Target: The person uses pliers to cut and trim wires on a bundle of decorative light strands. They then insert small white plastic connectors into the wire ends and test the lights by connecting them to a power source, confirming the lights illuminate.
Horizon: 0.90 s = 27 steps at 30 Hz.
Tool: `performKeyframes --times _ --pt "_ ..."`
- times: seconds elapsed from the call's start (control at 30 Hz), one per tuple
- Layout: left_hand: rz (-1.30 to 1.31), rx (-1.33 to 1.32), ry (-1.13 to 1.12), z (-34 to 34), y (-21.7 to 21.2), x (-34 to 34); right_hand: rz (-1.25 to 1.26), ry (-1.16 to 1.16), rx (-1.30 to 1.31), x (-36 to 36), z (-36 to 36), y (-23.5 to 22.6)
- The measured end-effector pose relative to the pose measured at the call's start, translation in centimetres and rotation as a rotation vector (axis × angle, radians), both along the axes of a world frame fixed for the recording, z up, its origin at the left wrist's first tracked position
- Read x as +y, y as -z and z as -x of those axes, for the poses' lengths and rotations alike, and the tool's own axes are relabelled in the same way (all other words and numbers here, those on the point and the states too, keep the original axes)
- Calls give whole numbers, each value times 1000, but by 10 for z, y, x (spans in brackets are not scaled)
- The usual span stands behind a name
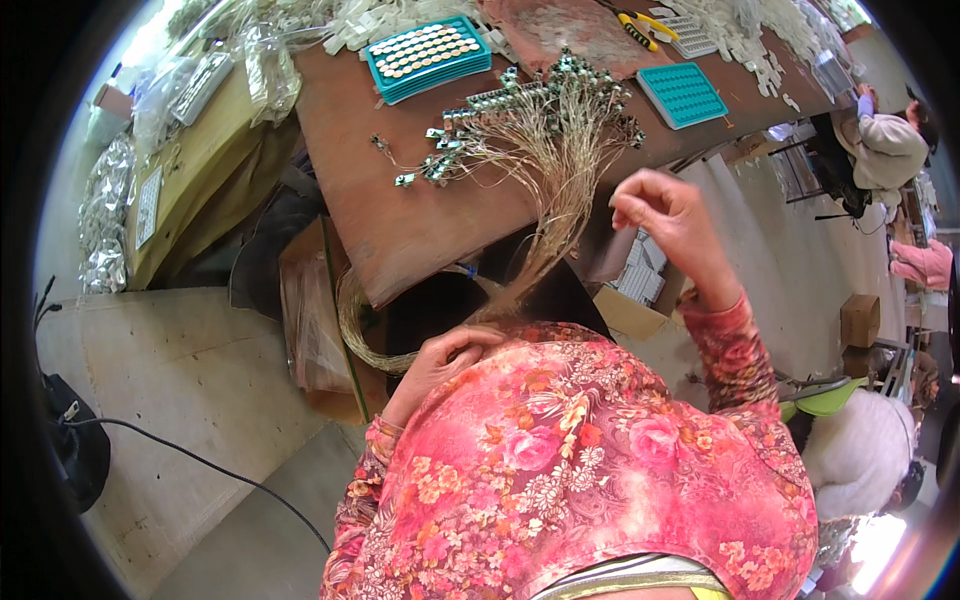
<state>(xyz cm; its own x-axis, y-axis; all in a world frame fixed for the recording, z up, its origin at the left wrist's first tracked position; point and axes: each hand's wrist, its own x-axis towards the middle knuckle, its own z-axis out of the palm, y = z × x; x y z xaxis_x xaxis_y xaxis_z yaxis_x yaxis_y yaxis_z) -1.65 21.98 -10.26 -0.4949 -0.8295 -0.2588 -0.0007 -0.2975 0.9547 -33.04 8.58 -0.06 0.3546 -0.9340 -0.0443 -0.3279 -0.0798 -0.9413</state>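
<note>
A large fan of thin, pale-gold wires (570,190) lies over the near edge of the brown table. At its far end sit several small green circuit boards (560,85). The wires gather into a bundle that drops toward my lap. Beside that bundle my left hand (445,362) rests against my flowered top, its fingers curled; whatever they may hold is hidden. My right hand (668,215) is raised to the right of the wires, apart from them. Its thumb and fingers are bent together in a pinch, and anything between them is too small to make out.
On the brown table (360,210) stand a stack of teal trays (425,62) with round pale pieces and another teal tray (683,95). Yellow-handled pliers (637,30) lie behind. Cardboard boxes (315,340) flank my lap. Other people sit at the right.
</note>
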Motion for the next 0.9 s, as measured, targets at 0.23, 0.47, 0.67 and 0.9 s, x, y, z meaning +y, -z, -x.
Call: performKeyframes --times 0.23,0.47,0.67,0.9 --pt "397 -272 87 5 21 -2 -347 281 -159 35 11 118" --pt "292 -269 58 6 16 5 -579 115 -1032 45 -19 154" --pt "219 -277 -15 11 -2 7 -443 445 -869 56 -3 117" --pt "300 -294 -55 5 -21 3 -22 367 -296 30 14 16"
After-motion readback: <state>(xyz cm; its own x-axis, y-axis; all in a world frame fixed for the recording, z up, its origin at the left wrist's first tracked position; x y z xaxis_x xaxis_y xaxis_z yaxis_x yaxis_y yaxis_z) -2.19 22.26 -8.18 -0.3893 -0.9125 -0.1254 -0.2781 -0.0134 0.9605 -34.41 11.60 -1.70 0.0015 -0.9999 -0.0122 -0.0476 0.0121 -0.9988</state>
